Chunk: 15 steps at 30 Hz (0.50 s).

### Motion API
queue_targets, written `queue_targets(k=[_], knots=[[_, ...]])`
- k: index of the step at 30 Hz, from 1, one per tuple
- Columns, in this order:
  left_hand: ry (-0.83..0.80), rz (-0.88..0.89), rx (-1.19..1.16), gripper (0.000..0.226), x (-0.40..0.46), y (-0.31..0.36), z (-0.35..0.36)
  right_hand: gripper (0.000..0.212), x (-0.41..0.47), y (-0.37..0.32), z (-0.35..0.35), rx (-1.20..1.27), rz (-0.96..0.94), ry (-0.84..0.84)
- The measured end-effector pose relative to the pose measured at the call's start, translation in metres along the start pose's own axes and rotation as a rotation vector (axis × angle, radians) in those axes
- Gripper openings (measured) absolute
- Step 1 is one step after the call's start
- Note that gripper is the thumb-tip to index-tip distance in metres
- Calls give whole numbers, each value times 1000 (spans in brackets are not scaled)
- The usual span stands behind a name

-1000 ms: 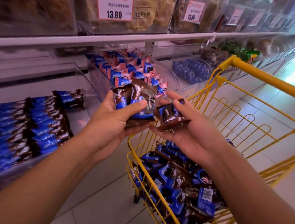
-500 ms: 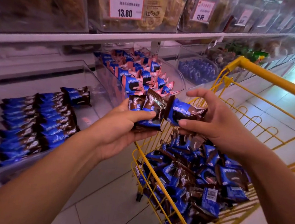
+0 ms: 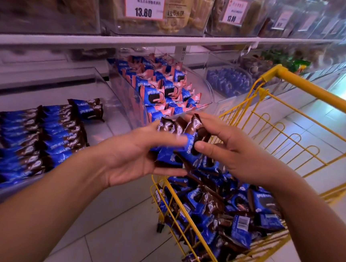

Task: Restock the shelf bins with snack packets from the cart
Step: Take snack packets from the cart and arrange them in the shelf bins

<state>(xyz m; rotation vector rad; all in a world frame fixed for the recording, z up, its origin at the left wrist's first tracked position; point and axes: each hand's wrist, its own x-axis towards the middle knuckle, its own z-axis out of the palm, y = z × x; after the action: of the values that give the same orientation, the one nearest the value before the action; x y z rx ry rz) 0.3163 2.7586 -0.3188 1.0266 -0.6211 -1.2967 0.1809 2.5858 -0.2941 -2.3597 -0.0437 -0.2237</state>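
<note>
In the head view we see the left hand holding a small stack of blue-brown snack packets above the near-left corner of the yellow cart. The right hand pinches one packet against this stack. More packets fill the cart; neat rows lie in the left shelf bin.

Bare forearms, sleeveless to the frame, ringless hands

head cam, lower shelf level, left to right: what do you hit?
Rows of blue-brown packets in the left bin → bin of blue-pink packets → bin of small blue packets → yellow cart. Hands and their packets overlap the middle, so left out.
</note>
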Motion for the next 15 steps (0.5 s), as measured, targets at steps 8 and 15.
queue_targets(k=[8,15], knots=[[252,68,196,92,-23,-2,-10,69,15,-15,27,59,35,-196],[309,30,464,81,-57,16,-34,98,50,-48,32,-175,-30,-221]])
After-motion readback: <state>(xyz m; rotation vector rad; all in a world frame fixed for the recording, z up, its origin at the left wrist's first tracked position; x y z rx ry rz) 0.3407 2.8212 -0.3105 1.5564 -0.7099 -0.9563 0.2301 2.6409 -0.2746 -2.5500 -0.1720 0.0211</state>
